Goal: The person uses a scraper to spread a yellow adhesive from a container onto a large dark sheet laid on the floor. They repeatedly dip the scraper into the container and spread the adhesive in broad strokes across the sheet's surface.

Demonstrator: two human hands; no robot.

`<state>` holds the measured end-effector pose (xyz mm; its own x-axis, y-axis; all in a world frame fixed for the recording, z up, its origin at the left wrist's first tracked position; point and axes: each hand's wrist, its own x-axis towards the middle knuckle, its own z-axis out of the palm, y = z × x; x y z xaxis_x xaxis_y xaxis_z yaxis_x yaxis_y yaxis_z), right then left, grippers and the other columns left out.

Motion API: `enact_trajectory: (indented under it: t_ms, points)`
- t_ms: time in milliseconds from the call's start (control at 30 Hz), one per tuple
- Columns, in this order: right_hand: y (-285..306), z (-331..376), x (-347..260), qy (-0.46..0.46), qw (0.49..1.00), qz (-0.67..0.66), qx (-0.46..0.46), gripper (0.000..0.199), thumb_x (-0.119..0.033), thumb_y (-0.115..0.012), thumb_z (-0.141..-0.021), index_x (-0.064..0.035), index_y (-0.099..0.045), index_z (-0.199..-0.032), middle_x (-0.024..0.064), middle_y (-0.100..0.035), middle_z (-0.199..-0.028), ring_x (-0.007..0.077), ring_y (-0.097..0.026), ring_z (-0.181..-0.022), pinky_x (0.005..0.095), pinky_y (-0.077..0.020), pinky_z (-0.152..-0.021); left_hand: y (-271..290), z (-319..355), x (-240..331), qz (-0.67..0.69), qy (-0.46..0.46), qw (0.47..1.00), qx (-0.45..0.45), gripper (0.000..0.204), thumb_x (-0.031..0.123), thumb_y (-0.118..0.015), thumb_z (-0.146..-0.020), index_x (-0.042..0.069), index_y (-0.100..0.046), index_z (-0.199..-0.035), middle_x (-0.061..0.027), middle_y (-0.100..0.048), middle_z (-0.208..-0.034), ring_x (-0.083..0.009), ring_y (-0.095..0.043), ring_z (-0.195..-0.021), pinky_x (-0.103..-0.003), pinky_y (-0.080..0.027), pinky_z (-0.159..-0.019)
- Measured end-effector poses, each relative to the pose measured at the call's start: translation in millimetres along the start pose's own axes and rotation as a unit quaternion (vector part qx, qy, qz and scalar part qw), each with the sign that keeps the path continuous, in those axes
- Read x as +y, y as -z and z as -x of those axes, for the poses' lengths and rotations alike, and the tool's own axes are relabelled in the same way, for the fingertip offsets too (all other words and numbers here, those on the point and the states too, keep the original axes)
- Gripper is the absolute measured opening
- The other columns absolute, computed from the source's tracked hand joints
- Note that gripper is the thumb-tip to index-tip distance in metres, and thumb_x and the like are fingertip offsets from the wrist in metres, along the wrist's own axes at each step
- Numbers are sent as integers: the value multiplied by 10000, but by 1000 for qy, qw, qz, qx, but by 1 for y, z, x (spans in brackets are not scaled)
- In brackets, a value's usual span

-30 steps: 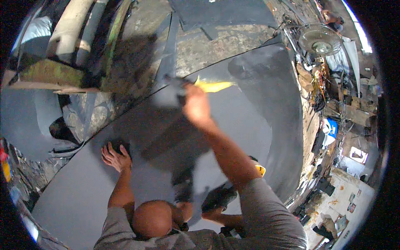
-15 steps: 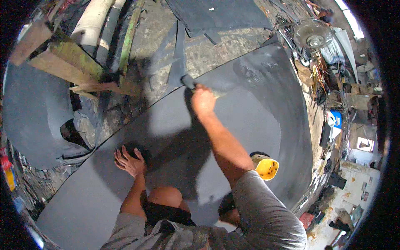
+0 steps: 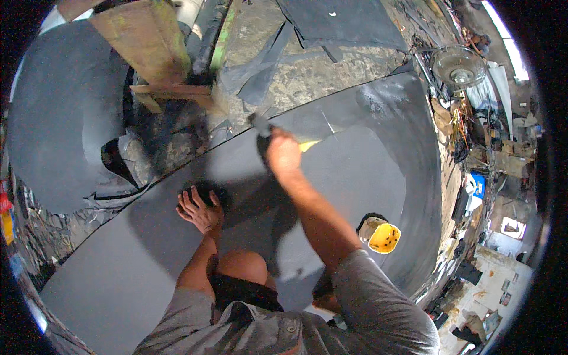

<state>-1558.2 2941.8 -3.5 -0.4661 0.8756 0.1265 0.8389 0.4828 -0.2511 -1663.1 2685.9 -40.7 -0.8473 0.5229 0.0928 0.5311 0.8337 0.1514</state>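
Note:
My right hand (image 3: pixel 284 155) is closed around a brush with a blurred dark head (image 3: pixel 259 124) and a yellow handle end (image 3: pixel 308 145). The brush head is over the far edge of a large dark grey sheet (image 3: pixel 355 171); whether it touches the sheet I cannot tell. My left hand (image 3: pixel 201 211) is open, fingers spread, over the sheet near my knee, with nothing in it. To the right of my right forearm, a small tub (image 3: pixel 384 238) of yellow liquid with dark specks stands on the sheet. Darker, shiny areas cover the sheet's right part.
Beyond the sheet's left edge stands a wooden frame (image 3: pixel 148 44), beside a curled dark sheet (image 3: pixel 59 118). Another dark sheet (image 3: pixel 343 23) and cut strips (image 3: pixel 260 83) lie on the rough floor ahead. A round wire-like fan guard (image 3: pixel 458 66) and clutter line the right side.
The view has shifted a little. My right hand has drawn slightly nearer and left with the brush, whose yellow handle end now shows more clearly. My left hand remains spread over the sheet.

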Motion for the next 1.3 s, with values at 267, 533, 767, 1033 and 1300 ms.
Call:
enact_trajectory:
  t_ms: [267, 533, 767, 1033, 1300]
  points:
    - [90, 13, 1, -76, 995, 2, -62, 269, -78, -588, -804, 0, -651, -1054, 191, -693, -934, 360, -679, -842, 471, -561, -762, 2, 0, -4, 21, -10, 1000, 16, 581, 457, -550, -948, 104, -460, -1401, -155, -387, -1442, -359, -278, -1430, -628, -159, -1160]
    - [19, 21, -29, -84, 981, 38, -171, 230, -183, -623, -856, -47, -655, -1039, 225, -715, -961, 408, -702, -938, 501, -570, -823, 8, 0, -12, 67, -22, 997, 26, 567, 440, -588, -917, 69, -516, -1339, -172, -449, -1406, -357, -318, -1401, -635, -203, -1124]
    - [-15, 73, -190, 74, 993, 60, -74, 161, -169, -557, -848, -72, -678, -890, 110, -698, -862, 277, -692, -834, 455, -544, -725, 53, 26, -195, -51, 142, 989, 14, 515, 423, -519, -983, 156, -459, -1419, -80, -455, -1454, -259, -342, -1410, -617, -160, -1130]
    - [50, 80, -134, -46, 997, -52, -22, 137, -80, -603, -845, -7, -638, -955, 199, -688, -901, 354, -692, -763, 484, -569, -684, 49, 58, -245, -62, 89, 993, -45, 634, 512, -366, -1020, 197, -273, -1561, -45, -293, -1601, -226, -198, -1510, -638, -15, -1175]
    - [-43, 112, -214, -2, 995, 40, -97, 166, -135, -591, -854, -18, -649, -957, 177, -716, -928, 357, -715, -877, 457, -592, -756, 55, 52, -243, -57, 113, 988, -84, 630, 500, -393, -1010, 196, -296, -1553, -42, -293, -1608, -213, -180, -1517, -630, -4, -1182]
